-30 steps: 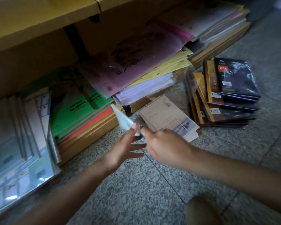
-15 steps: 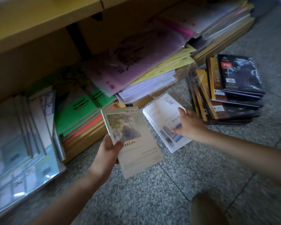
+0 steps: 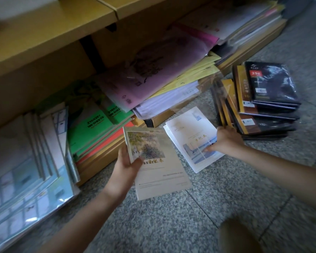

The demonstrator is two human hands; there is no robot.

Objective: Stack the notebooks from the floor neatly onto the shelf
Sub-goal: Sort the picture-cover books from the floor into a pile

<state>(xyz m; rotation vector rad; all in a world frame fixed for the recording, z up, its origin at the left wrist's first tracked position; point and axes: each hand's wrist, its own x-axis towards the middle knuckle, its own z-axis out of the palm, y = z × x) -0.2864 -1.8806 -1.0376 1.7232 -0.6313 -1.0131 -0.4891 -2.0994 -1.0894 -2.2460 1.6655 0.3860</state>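
My left hand (image 3: 125,164) grips a cream notebook (image 3: 159,170) with a tree picture on its cover by its left edge, thumb on top, just above the granite floor. To its right a small pile of white notebooks (image 3: 186,136) lies on the floor. My right hand (image 3: 224,140) holds that pile at its right edge, thumb pressed on the top cover. The bottom yellow shelf (image 3: 106,154) behind holds green (image 3: 91,128), pink (image 3: 150,83) and clear-wrapped paper packs.
A stack of dark and brown wrapped notebooks (image 3: 263,106) stands on the floor at the right, touching my right hand's far side. Clear-sleeved packs (image 3: 26,170) lean out of the shelf at the left. An upper shelf board (image 3: 49,28) overhangs. My knee (image 3: 239,236) shows at the bottom.
Both hands held one notebook a second ago. My left hand has kept it and turned it face up, while my right hand went right to the white pile and took hold of it.
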